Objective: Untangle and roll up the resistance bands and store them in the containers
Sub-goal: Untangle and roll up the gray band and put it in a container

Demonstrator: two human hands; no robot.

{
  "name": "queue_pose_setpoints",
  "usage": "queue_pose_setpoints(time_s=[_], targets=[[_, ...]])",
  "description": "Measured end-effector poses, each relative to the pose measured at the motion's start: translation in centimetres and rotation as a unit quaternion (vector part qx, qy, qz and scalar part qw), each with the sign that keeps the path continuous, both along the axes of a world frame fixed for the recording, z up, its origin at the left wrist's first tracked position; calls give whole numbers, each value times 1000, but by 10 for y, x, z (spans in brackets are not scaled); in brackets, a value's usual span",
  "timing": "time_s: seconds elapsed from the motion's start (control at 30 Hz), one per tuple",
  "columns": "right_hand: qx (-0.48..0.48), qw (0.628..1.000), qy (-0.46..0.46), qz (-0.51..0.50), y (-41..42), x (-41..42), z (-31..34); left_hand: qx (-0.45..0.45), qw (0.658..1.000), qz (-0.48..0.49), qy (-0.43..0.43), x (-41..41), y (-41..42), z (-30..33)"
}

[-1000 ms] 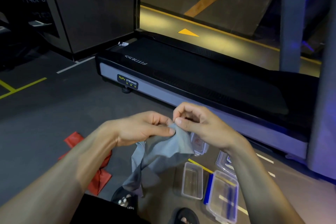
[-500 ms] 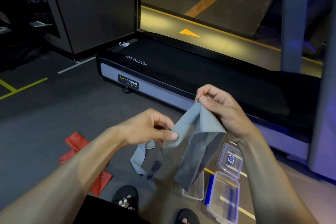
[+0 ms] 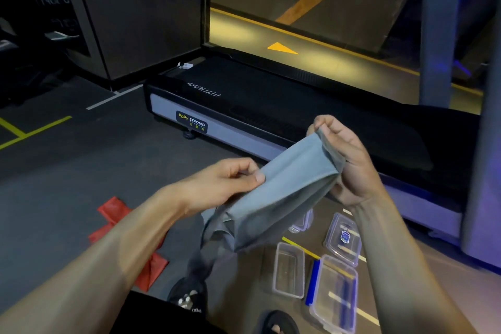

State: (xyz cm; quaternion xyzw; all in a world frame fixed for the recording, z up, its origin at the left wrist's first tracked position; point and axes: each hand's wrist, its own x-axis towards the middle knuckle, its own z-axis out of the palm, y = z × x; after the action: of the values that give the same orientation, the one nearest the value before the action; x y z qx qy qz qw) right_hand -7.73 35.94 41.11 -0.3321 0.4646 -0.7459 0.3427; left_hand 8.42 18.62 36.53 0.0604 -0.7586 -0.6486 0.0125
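Grey resistance band (image 3: 273, 198) hangs in the air between both hands, spread flat and wide across the middle while its lower end trails down in a bunched twist toward the floor. Left hand (image 3: 225, 184) pinches one edge between thumb and curled fingers; right hand (image 3: 344, 160) holds the far end higher up, fingers curled over the folded edge.

It looks thin, soft and light — limp like cloth, probably a little stretchy and clingy, so it should neither slip away nor resist folding. The sensible hold is on the flat edges near one end, keeping the width even, then rolling from there while the twisted tail is shaken loose.

A red band (image 3: 127, 238) lies crumpled on the dark floor to the left. Clear plastic containers (image 3: 288, 270) and a lid (image 3: 344, 238) sit open on the floor below the right arm — well within reach, beside the treadmill (image 3: 244, 106).
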Motion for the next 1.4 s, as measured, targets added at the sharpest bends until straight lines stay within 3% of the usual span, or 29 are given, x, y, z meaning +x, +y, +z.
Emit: queue_pose_setpoints(time_s=[0.03, 0.13, 0.23, 0.33, 0.43, 0.53, 0.9, 0.97, 1.07, 1.4], targets=[[-3, 1000, 0, 1, 0, 1, 1, -13, 1000, -8, 7, 1, 0, -1], [-20, 1000, -1, -9, 1, 2, 5, 95, 995, -33, 13, 6, -3, 4], [-14, 1000, 12, -15, 1, 5, 6, 58, 998, -13, 19, 6, -7, 6], [-7, 1000, 15, -14, -2, 6, 5, 129, 990, -41, 41, 7, -7, 8], [-30, 999, -1, -16, -1, 6, 7, 57, 997, -29, 30, 10, -8, 7], [-33, 999, 0, -14, 0, 5, 7, 82, 993, -80, -7, 10, -7, 9], [-25, 999, -2, 39, 3, 8, 8, -19, 993, -106, -43, 15, -6, 9], [-24, 998, -3, 49, 3, 8, 7, 12, 993, -107, -48, 15, -4, 10], [-22, 999, 5, 48, 3, 8, 7, 51, 993, -96, -39, 12, -1, 11], [-20, 1000, 15, 2, 1, 6, 8, 2, 999, 8, 47, 1, 6, 0]])
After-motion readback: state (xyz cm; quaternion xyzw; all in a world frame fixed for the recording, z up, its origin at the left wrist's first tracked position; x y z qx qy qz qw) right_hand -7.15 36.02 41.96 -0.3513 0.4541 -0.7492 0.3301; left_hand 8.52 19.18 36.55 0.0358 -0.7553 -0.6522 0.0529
